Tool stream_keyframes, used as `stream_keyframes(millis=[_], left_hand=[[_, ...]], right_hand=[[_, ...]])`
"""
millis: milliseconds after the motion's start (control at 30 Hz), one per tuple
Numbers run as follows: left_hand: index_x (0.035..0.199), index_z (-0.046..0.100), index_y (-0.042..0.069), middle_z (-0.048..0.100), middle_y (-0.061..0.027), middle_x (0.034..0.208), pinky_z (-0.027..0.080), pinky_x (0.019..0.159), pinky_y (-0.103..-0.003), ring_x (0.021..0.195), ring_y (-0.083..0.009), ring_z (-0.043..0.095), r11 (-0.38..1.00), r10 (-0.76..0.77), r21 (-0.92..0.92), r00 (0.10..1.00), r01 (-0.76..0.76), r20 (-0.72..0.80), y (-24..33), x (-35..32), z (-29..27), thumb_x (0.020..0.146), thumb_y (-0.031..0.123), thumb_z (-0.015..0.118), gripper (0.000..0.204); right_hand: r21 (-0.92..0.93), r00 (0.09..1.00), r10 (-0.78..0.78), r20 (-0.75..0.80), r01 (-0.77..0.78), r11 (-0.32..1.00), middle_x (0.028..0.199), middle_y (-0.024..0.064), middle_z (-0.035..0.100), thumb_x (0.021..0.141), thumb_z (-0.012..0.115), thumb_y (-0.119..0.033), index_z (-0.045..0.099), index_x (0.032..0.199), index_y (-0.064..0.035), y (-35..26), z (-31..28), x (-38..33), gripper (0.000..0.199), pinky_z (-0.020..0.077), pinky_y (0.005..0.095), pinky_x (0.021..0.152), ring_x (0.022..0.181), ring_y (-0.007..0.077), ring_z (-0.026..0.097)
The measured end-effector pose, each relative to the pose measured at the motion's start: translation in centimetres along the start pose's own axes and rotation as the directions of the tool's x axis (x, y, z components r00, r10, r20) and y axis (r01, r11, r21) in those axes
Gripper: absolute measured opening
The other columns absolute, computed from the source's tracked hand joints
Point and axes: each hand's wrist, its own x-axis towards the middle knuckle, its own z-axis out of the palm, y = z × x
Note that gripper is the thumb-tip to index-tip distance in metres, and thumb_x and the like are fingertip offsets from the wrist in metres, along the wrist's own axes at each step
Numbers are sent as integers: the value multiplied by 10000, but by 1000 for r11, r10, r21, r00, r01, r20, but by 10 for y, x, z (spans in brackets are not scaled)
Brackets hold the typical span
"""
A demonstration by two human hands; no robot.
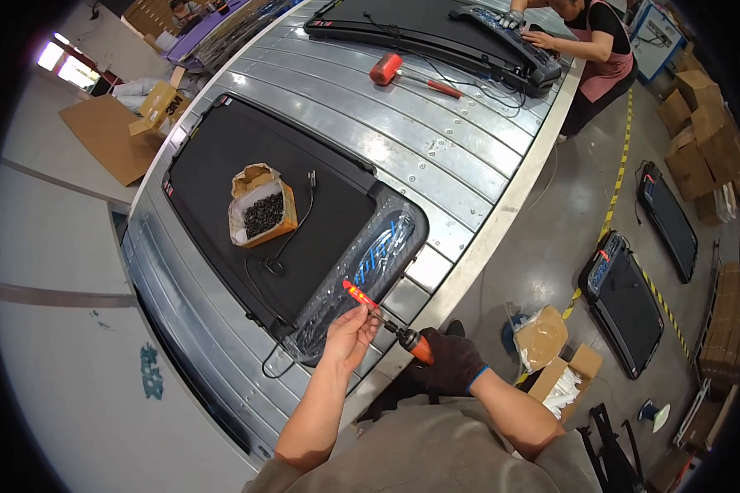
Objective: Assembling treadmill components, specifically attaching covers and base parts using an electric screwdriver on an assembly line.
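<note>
My bare left hand (351, 335) pinches a short red strip with yellow markings (361, 296), just beyond the tip of a power screwdriver. The orange and black power screwdriver (417, 346) is in my right hand (452, 361), which wears a dark glove. Both hands are over the near edge of a flat black treadmill-like machine (214, 156), whose grey end cover (398, 226) is wrapped in clear film with blue lettering. On its black surface stands an open carton (273, 232) of small black screws (263, 215). A black cable (302, 220) lies beside the carton.
The machine lies on a slatted metal table (460, 156). A red mallet (386, 70) lies farther back, near a second machine (403, 33) where another person (600, 49) works. Two more machines (624, 304) and cardboard boxes (707, 140) are on the floor at right.
</note>
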Motion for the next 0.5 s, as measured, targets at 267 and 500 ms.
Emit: stream_keyframes(millis=[267,500], left_hand=[[1035,683,28,723,-99,924,564,676,-255,761,-145,667,994,108,36,976,-103,-188,-1,-16,-9,981,200,697,181],[995,679,-25,737,-157,965,591,699,-288,753,-176,695,800,405,485,914,-353,-3,12,-29,-15,1000,107,647,136]], right_hand=[[10,995,-96,28,96,995,958,221,712,778,724,-488,580,1223,-89,2,12,10,615,542,508,819,914,422,695],[90,982,-179,62,173,981,1003,216,715,765,720,-455,593,1228,-95,-1,3,17,600,542,495,857,955,425,689]])
